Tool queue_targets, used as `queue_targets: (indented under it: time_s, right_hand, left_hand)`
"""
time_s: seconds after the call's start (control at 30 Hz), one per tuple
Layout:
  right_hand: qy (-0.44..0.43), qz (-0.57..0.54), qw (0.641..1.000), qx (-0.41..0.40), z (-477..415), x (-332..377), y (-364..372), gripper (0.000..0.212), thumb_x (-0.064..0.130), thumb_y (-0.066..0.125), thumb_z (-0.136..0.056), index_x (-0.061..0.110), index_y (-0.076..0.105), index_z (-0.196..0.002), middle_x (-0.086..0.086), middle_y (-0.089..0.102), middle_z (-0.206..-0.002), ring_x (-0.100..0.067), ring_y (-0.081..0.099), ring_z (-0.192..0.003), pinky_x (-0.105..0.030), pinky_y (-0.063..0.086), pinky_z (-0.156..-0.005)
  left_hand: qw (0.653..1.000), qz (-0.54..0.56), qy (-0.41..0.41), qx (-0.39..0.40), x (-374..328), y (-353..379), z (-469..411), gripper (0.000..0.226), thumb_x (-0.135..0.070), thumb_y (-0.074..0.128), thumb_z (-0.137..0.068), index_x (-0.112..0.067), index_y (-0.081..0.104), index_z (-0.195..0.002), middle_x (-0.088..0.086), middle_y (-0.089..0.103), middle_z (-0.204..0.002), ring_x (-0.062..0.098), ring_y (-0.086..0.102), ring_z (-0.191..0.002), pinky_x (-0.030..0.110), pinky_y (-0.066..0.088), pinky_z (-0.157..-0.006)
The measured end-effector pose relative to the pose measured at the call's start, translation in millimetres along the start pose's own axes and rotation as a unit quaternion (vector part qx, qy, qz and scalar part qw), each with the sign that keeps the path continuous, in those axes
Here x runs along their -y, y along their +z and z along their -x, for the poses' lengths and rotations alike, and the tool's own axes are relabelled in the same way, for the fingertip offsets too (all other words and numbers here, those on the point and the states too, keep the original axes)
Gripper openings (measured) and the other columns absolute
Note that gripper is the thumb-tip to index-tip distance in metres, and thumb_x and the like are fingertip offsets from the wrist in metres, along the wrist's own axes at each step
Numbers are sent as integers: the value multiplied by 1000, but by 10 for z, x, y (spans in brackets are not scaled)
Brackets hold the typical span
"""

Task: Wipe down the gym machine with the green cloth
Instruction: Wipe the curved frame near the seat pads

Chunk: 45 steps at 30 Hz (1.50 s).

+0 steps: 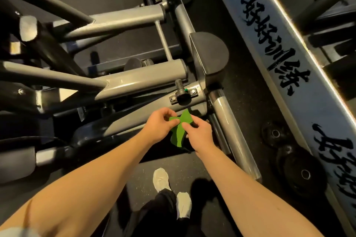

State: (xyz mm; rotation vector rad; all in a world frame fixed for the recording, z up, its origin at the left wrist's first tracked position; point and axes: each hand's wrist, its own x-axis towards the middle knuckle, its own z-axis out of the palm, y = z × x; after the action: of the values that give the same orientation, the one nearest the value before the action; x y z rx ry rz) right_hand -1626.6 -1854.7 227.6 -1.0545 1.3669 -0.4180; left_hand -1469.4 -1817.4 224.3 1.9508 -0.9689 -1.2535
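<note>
A small green cloth (180, 131) hangs in the air between both hands, above the dark floor and just below the machine's bolted bracket. My left hand (159, 127) pinches its upper left edge with thumb and fingers. My right hand (198, 134) pinches its right side, part of the cloth hidden behind the fingers. The gym machine (138, 81) is a frame of grey tubes and black bars spreading left and up from my hands. A black half-round pad (211, 53) sits on the frame above the bracket.
A chrome weight sleeve (229, 129) slants down to the right of my right hand. Black weight plates (300, 171) lie on the floor at right, beside a grey wall panel (289, 71) with black brush lettering. My white shoes (161, 179) stand on the rubber floor below.
</note>
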Motion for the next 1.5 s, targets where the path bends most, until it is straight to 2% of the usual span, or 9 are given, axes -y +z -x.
queue_targets:
  time_s: [0.17, 0.43, 0.53, 0.73, 0.83, 0.97, 1.07, 1.3, 1.5]
  right_hand:
    - [-12, -12, 998, -57, -213, -300, 42, 30, 14, 69, -95, 22, 71, -124, 6, 73, -108, -8, 68, -101, -22, 55, -81]
    - [-61, 31, 990, -122, -647, -800, 69, 40, 20, 68, -96, 24, 63, -135, 5, 62, -126, -12, 60, -116, -36, 51, -104]
    - [-84, 25, 973, -213, -923, -882, 44, 40, 16, 65, -98, 17, 61, -138, -3, 57, -130, -16, 57, -118, -27, 45, -100]
    - [-200, -8, 922, -330, -1717, -1078, 307, 28, 9, 64, -98, 8, 63, -126, -7, 58, -126, -17, 57, -113, -25, 45, -99]
    - [-272, -10, 904, -330, -2001, -1296, 455, 28, 15, 65, -98, 11, 65, -126, 4, 56, -120, -15, 57, -115, -35, 48, -104]
    - [-350, 71, 886, -297, -2155, -1505, 432, 40, 20, 57, -102, 15, 57, -142, 10, 47, -129, -9, 47, -123, -10, 36, -97]
    - [-406, 121, 854, -302, -2233, -1536, 324, 47, 15, 59, -100, 17, 53, -147, 6, 47, -137, -7, 43, -128, -11, 33, -104]
    - [-521, 148, 761, -358, -2344, -1517, 266, 21, 1, 66, -88, 16, 66, -103, 4, 56, -107, -12, 51, -103, -25, 43, -95]
    - [-506, 193, 790, -288, -2412, -1740, 305, 35, 12, 54, -103, 5, 62, -136, -6, 49, -141, 26, 26, -109, 9, 17, -93]
  left_hand:
    - [999, -7, -11, -30, 174, 217, -93, 14, -27, 71, -95, -24, 67, -109, 2, 69, -100, 19, 67, -92, 34, 58, -83]
    - [997, 24, 20, -66, 513, 475, -468, 11, -20, 70, -96, -22, 69, -106, -3, 70, -92, 13, 67, -86, 23, 52, -76]
    - [992, -37, 14, -124, 767, 510, -736, 14, -27, 68, -96, -24, 69, -110, -5, 67, -90, 13, 63, -85, 24, 47, -72]
    - [943, -225, 112, -220, 1482, 477, -1299, 49, -38, 74, -91, -20, 57, -134, 1, 51, -136, 23, 39, -128, 38, 34, -109]
    - [920, -264, 172, -231, 1807, 487, -1482, 58, -46, 74, -87, -21, 56, -136, 0, 50, -138, 24, 38, -128, 41, 31, -108]
    - [890, -312, 236, -234, 2082, 414, -1630, 67, -56, 71, -86, -24, 52, -141, -4, 47, -145, 22, 36, -133, 42, 29, -110]
    - [874, -335, 260, -237, 2177, 323, -1723, 75, -63, 70, -83, -26, 49, -144, -4, 45, -149, 24, 35, -138, 44, 27, -113]
    - [849, -387, 253, -255, 2251, 246, -1798, 82, -77, 61, -80, -28, 49, -143, -2, 52, -146, 27, 44, -134, 46, 33, -108]
    - [861, -355, 242, -271, 2284, 329, -1721, 75, -71, 62, -84, -29, 48, -145, -5, 52, -145, 22, 42, -136, 44, 29, -112]
